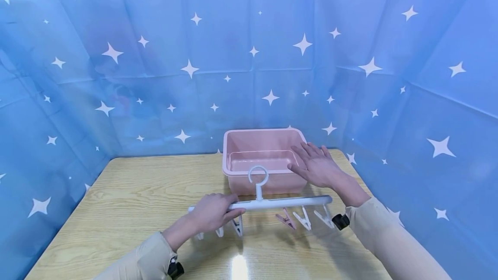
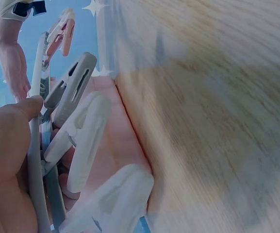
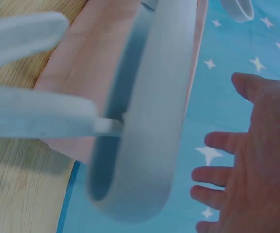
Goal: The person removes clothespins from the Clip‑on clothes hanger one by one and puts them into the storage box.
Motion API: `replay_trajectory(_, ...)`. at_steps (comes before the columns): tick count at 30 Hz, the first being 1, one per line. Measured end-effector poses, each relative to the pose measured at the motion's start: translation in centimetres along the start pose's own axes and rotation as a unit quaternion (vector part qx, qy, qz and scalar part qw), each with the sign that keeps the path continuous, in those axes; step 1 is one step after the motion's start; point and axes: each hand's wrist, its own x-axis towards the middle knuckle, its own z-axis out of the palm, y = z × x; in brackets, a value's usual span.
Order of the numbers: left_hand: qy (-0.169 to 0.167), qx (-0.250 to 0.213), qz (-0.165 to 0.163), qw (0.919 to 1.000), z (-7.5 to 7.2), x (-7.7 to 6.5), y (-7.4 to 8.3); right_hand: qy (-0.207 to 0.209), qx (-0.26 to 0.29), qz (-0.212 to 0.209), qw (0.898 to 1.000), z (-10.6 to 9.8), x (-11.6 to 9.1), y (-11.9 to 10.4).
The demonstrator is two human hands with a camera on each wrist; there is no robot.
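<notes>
Head view | left hand (image 1: pixel 212 213) grips white hanger (image 1: pixel 280 202) off-centre, raised above table (image 1: pixel 136 211), before pink bin (image 1: pixel 285 183) | right hand (image 1: pixel 317 168) spread, apart from hanger, near bin | unsupported right end could dip, knocking clips (image 1: pixel 307 224) on table; gap to bin hard to judge

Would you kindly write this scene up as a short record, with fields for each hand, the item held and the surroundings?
Left hand: grips the white hanger by its bar
Right hand: fingers extended, holding nothing
Hook: points up from the bar
Clips: a pink clip and several white clips hang below the bar
Container: pink bin, beyond the bar
Surface: wood-grain table
Backdrop: blue star-patterned sheet
</notes>
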Motion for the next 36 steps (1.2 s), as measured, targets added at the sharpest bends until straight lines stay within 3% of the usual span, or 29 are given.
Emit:
replay_trajectory(16,0.042,0.023,-0.023,0.9986,-1.5,0.2,-1.0,0.005,0.005,-0.013,1.000,-0.6,0.3,-0.4)
replay_trajectory(36,0.075,0.019,-0.049,0.9958,-3.2,-0.1,-2.5,0.013,0.027,-0.016,0.999,-1.0,0.4,-0.7)
